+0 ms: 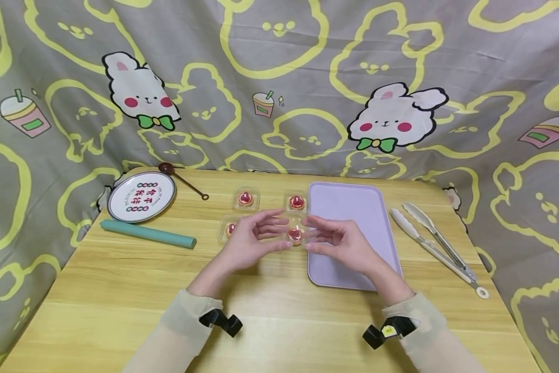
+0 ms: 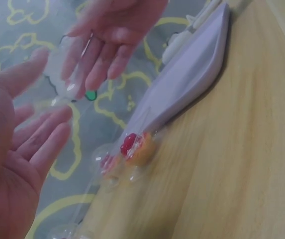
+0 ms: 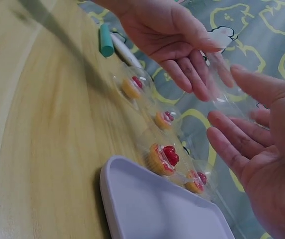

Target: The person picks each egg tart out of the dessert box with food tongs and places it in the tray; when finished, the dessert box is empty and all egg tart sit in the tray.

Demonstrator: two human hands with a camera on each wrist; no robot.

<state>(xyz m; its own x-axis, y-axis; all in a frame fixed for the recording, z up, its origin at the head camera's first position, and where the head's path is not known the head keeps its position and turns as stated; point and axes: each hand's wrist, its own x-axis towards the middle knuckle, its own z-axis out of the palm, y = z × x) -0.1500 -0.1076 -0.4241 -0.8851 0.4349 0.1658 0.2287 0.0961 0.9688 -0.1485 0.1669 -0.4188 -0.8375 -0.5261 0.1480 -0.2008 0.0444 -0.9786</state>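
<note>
Above the table, my left hand (image 1: pixel 251 235) and right hand (image 1: pixel 342 241) face each other, palms inward. Between their thumbs and fingers they hold a clear plastic cover (image 3: pixel 227 89), thin and see-through, so its outline is faint. Below and behind it, several small fruit tarts with red berries stand in clear plastic boxes. One tart (image 1: pixel 295 237) shows between my hands, another tart (image 1: pixel 296 202) just behind it. Farther left are a back tart (image 1: pixel 245 198) and a front tart (image 1: pixel 231 228), the latter partly hidden by my left hand.
A lilac tray (image 1: pixel 349 272) lies under my right hand and forearm. Right of it are tongs (image 1: pixel 440 248) with pale tips. At the left are an oval plate (image 1: pixel 141 196) with red lettering, a dark brown ladle (image 1: pixel 166 168) and a teal stick (image 1: pixel 148 234). A patterned curtain (image 1: pixel 279 140) hangs behind.
</note>
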